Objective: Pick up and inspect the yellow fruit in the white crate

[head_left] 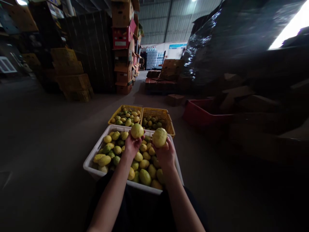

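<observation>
My left hand (132, 146) is closed around a round yellow-green fruit (137, 131), perhaps a lemon or a guava. A second, slightly bumpy yellow-green fruit (159, 137) sits in the grip of my right hand (167, 154). Both are held up side by side, a little apart, over the far half of a white plastic crate (93, 151). Many loose fruits (145, 177) of the same look fill that crate, from green to yellow, some round and some longer. My forearms and hands hide part of them.
Behind the white crate stand two yellow crates, the left one (111, 117) and the right one (171, 124), both with fruit inside. A red bin (196, 112) is at the right. Stacked cartons (123, 58) and a wrapped pallet load (207, 48) rise farther back.
</observation>
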### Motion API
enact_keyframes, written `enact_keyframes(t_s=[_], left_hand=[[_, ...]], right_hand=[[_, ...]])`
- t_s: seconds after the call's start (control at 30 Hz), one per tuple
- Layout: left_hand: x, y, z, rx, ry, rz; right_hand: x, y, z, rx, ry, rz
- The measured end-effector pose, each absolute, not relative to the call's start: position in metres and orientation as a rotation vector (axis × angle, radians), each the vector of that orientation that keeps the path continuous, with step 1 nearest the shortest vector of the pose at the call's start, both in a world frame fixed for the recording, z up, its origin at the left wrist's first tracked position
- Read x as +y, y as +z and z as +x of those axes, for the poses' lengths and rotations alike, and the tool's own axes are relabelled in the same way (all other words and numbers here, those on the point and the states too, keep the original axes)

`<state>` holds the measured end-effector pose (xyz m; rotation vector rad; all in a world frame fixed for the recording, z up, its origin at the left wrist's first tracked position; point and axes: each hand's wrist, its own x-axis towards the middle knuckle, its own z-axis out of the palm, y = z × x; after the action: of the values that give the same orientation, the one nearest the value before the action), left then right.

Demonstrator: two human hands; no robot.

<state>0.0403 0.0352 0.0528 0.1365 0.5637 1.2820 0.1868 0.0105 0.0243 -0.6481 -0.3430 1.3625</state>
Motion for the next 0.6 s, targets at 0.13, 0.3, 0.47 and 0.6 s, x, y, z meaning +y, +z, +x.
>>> enact_keyframes(t_s=[0.13,0.3,0.47,0.6], left_hand=[[0.036,0.051,0.045,0.656,1.306,0.158],[0.033,0.052,0.051,0.597,1.279,0.255],[0.03,0.055,0.052,0.472,1.199,0.191],[0.031,0.056,0.051,0.43,1.265,0.141]], right_hand=[[0.011,0.027,0.187,-0.304,1.367,-0.664],[0.012,0.024,0.188,-0.324,1.329,-0.693],[0.014,0.021,0.19,-0.244,1.401,-0.682],[0.021,0.012,0.192,-0.36,1.296,-0.702]])
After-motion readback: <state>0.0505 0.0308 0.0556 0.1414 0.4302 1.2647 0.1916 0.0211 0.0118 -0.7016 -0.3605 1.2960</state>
